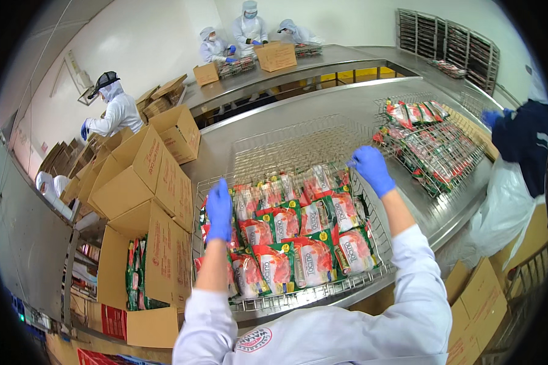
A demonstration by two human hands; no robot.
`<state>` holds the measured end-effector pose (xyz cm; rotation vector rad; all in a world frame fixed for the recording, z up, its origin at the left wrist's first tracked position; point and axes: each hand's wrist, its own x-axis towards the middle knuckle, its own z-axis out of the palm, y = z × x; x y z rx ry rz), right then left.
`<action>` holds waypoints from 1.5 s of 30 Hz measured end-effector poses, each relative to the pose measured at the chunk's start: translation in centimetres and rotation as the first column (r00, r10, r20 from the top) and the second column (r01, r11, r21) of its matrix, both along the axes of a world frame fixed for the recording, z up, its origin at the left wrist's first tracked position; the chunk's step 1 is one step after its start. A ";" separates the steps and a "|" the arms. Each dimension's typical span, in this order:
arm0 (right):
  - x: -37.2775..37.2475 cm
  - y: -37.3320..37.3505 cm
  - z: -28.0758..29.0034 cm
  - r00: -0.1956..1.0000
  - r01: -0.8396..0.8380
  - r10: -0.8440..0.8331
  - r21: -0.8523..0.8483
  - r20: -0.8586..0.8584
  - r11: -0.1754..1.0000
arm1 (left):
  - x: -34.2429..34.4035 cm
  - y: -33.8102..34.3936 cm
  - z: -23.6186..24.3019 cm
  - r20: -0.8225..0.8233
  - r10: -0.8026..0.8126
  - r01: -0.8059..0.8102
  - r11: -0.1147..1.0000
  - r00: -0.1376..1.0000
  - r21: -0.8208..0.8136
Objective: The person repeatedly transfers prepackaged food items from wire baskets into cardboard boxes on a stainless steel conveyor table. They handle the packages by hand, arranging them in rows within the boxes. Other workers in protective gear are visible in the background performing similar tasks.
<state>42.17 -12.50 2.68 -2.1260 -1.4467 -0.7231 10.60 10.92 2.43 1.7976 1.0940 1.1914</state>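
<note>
A wire basket stands before me on the metal table, filled with rows of red, white and green plastic food packs. My left hand, in a blue glove, is over the packs by the basket's left side. The back of that hand hides most of its fingers. Near the far right corner is my right hand, also gloved in blue. Its fingers are bent together toward the basket's edge; whatever lies between them is too small to make out. Beyond the packs lies a wire tray with no packs on it.
Left of the basket stand open cardboard boxes, the lower box with packs inside. More packs lie on a wire tray at right, near a person in dark clothing. Co-workers stand behind the far table. Loaded racks are at the back right.
</note>
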 end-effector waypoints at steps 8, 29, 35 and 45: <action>8.0 9.2 -6.5 0.945 0.195 -0.168 -0.070 0.282 0.978 | -3.3 1.5 0.9 -0.137 -0.096 0.099 0.995 0.986 0.017; -21.3 -8.3 -8.0 0.792 0.280 -0.531 -0.593 -0.302 0.755 | -14.6 -9.2 -8.6 -0.574 -0.165 0.092 0.984 0.802 -0.154; -19.4 -7.8 -6.9 0.594 0.177 -0.618 -0.666 -0.514 0.724 | -15.0 -9.9 -7.5 -0.488 -0.213 0.059 0.949 0.847 -0.311; -18.7 -7.2 -7.0 0.565 0.254 -0.656 -0.651 -0.501 0.716 | -15.5 -10.3 -9.2 -0.545 -0.189 0.107 0.978 0.817 -0.179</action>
